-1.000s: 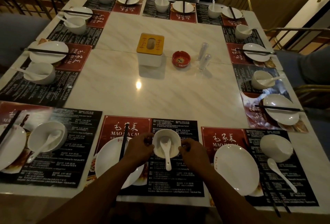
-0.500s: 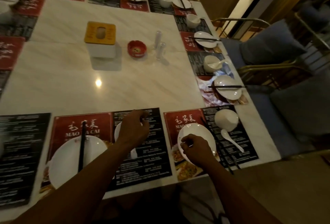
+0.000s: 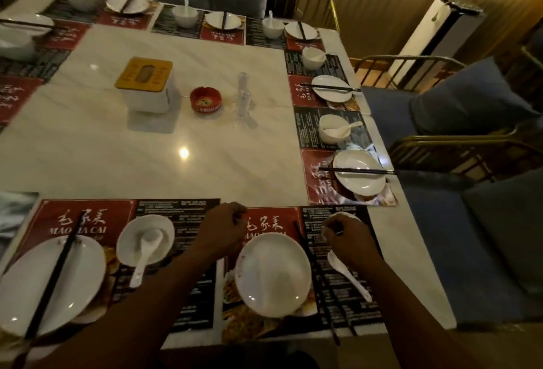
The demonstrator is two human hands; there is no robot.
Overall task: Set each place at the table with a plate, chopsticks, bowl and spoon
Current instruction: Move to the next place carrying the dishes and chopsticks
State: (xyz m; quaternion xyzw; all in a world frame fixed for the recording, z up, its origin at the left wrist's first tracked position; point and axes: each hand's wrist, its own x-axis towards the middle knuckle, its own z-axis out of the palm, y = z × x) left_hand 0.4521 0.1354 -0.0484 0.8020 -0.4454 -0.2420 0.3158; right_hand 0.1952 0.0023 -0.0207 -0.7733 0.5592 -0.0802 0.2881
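Left hand point(image 3: 223, 230) sits at the plate's point(image 3: 273, 274) 10 o'clock, fingers curled in, can't tell if it's got anything. Right hand point(image 3: 349, 239) is curled against the bowl point(image 3: 344, 215) poking out at its 12, grip unclear. Spoon point(image 3: 348, 273) lies at its 6, chopsticks point(image 3: 318, 277) between plate and spoon.

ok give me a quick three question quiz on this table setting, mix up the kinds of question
1. True or false: the loose chopsticks lie across the near-right plate.
2. Where is the near-left spoon? A in the near-left bowl; B on a plate; C on the bare table.
3. Which hand hides most of the near-right bowl?

Key: 1 false, they lie on the mat to the right of that plate. 2 A. 3 the right hand.
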